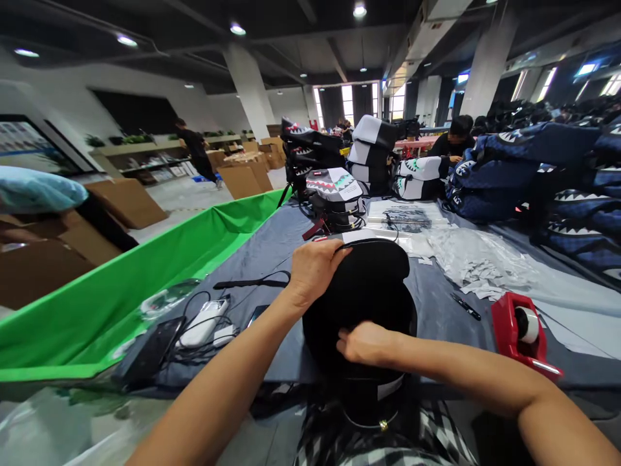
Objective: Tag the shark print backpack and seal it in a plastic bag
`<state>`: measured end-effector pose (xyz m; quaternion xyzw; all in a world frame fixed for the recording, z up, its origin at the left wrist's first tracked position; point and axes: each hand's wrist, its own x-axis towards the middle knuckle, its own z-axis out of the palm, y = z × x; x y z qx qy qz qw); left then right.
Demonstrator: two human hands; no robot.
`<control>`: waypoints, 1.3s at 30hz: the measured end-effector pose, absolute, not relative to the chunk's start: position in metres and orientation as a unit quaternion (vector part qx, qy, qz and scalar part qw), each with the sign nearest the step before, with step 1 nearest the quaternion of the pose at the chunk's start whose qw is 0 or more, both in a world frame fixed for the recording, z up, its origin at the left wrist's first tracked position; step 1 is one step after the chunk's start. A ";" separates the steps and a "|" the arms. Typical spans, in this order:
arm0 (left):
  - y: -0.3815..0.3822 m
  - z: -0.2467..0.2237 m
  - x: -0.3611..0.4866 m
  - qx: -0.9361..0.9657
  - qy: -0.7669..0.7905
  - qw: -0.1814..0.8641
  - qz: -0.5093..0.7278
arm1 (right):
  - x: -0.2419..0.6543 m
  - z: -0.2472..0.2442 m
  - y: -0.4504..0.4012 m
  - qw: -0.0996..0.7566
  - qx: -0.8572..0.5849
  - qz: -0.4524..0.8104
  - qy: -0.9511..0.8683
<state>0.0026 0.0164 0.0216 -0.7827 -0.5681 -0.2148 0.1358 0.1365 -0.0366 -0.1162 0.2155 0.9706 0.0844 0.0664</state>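
While a black backpack (361,294) is stood upright at the near edge of a grey-covered bench (272,246), its top is gripped by the left hand (315,266), the fingers curled over the upper rim. The right hand (365,343) is pressed against the lower front of the same bag, fingers bent in a pinching grip on the fabric; what exactly is pinched cannot be told.

Just beyond the bag, a grey backpack with a shark-mouth print (336,197) is seen on the bench, with more black and white printed bags stacked behind it. A long heap of navy shark-print backpacks (528,162) is piled along the right side. Clear plastic sleeves and loose paper tags (473,262) are spread to the right of the black bag, and a red tape dispenser (521,331) is set near the right forearm, a black pen (464,305) beside it.

To the left, a white power bank (204,321), phones and tangled cables are laid near a green fabric barrier (145,272). Cardboard boxes (245,178) are stacked on the floor behind, where a person in black (196,152) is seen walking; another is seated at the far end.
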 end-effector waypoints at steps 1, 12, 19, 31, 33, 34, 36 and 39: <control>0.016 0.023 0.003 -0.785 -0.567 0.131 -0.214 | 0.136 -0.112 -0.046 0.024 0.182 0.106 0.977; 0.013 0.018 0.007 -0.789 -0.554 0.126 -0.234 | 0.194 -0.102 -0.012 -0.166 0.295 0.101 0.936; 0.014 0.016 0.011 -0.787 -0.556 0.137 -0.230 | 0.139 -0.144 -0.003 0.093 0.188 0.007 0.978; 0.017 0.019 0.007 -0.790 -0.554 0.122 -0.234 | 0.168 -0.110 -0.042 -0.190 0.045 0.122 0.973; 0.020 0.019 0.007 -0.786 -0.555 0.129 -0.240 | 0.191 -0.107 -0.033 -0.249 0.113 0.147 0.950; 0.021 0.019 0.007 -0.784 -0.553 0.135 -0.246 | 0.203 -0.106 -0.028 -0.295 0.159 0.159 0.929; 0.020 0.016 0.006 -0.788 -0.536 0.151 -0.263 | 0.223 -0.101 -0.016 -0.410 0.241 0.172 0.863; 0.012 0.000 0.010 -0.783 -0.479 0.224 -0.329 | 0.237 -0.087 0.003 -0.534 0.395 0.144 0.734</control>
